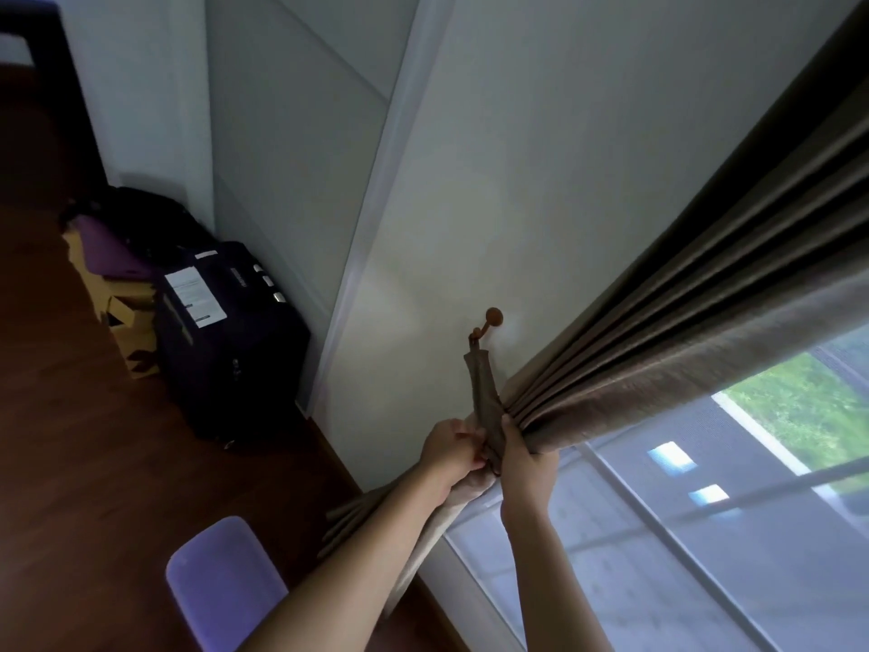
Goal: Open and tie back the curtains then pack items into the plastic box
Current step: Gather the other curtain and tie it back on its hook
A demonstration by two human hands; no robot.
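The left hand [449,447] pinches the lower end of the tieback [484,402], its fingers curled together on the strap's tip. The right hand [522,456], just beside it and nearly touching, is clamped around the gathered curtain [682,331] with the strap pressed under its thumb. The meeting point of strap end and fingertips is dark and small, so any loop or ring there is hard to make out.

From the fingers the tieback runs straight up to a round brown hook [491,318] on the wall [517,181]; its top loop hangs over the hook's prong. Above and right of the hands the curtain rises in brown pleats and is cut off by the frame edge. Below the hands it falls in a pale bundle, partly hidden behind the left forearm, and its hem cannot be seen.

Right of the hands is the window [705,534], covered by a sheer blind; greenery shows blurred beyond it.

Well left of the hands, against the far wall, a dark suitcase [225,341] stands on the wooden floor [94,463], with cardboard [122,312] and a dim bag behind it that is too dark to read. Below the left forearm a translucent purple lid [221,576] shows, cut off at the bottom edge; whether it belongs to the plastic box cannot be told.
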